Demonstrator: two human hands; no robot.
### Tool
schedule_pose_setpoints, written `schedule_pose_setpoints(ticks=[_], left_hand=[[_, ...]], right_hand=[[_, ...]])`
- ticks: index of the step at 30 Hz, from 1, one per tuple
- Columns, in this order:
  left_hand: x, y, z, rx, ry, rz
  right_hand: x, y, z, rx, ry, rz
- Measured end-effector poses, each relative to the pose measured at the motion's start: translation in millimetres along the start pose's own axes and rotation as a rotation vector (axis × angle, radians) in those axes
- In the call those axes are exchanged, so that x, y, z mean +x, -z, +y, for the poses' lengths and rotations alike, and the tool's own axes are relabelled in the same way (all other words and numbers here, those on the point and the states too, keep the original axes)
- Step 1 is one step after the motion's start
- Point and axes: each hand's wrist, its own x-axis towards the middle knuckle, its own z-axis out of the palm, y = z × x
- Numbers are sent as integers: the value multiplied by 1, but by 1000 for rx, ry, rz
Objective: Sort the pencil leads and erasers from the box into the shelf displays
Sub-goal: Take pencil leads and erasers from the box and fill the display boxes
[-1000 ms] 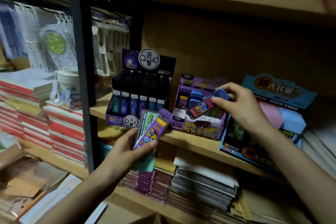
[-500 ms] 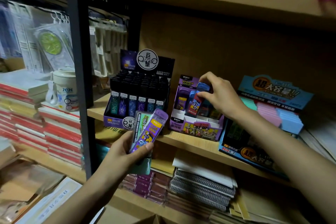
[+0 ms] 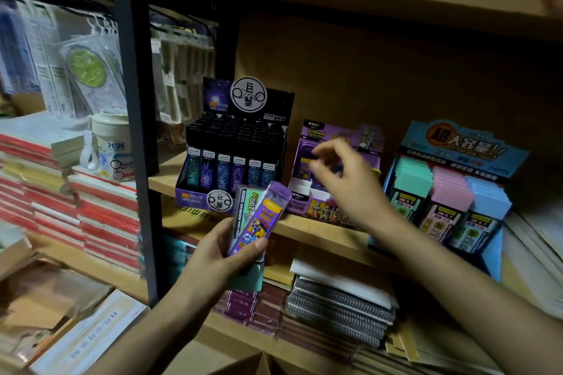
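Two lead cases at least are waiting in my left hand [image 3: 213, 256]. My thumb and curled fingers clamp a purple case [image 3: 262, 216] lying on top of a green case [image 3: 247, 204]. Both are held tilted just in front of the shelf board [image 3: 320, 237], below the black display [image 3: 237, 143]. A teal edge shows under them, and I cannot tell whether it is a third pack in my grip. My right hand [image 3: 347, 189] is up at the purple display [image 3: 307, 207], in front of its open compartments. It is smeared by motion, the fingers loosely curled, and as far as I can make out they hold nothing.

So I judge the sorting well begun but not finished. The black display looks packed full. The blue display [image 3: 463, 143] to the right has its green, pink and blue rows filled. The purple display has cases in it, though my hand hides how many.

By my reckoning, the purple case matches the purple display and should go there. The green case needs its own home, probably the blue display with its green row. The cardboard box [image 3: 256, 365] peeks in at the bottom edge, and I cannot see inside it, so I cannot say how much stock is in there. I can pick out no erasers for certain anywhere here
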Motion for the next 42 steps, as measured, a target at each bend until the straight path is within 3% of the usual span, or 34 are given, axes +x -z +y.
schedule_pose_setpoints(ticks=[4,8,11,17,23,31,42], left_hand=[[-3,-8,1,25,-3,-9],[-4,-16,0,31,-27,-7],[-3,-16,3,-42,-3,1],[-2,-6,4,-59,13,47],[-4,0,3,-45,7,53],[-7,4,6,-49,-2,53],[-7,6,4,-28,9,53]], right_hand=[[-43,-27,-17,414,-273,-224],[-47,-30,-16,535,-337,-204],[-31,-11,-14,564,-306,-84],[28,30,-6,214,-109,179],[61,23,9,-161,122,197],[66,-7,26,-213,92,146],[65,-17,40,-532,-7,104]])
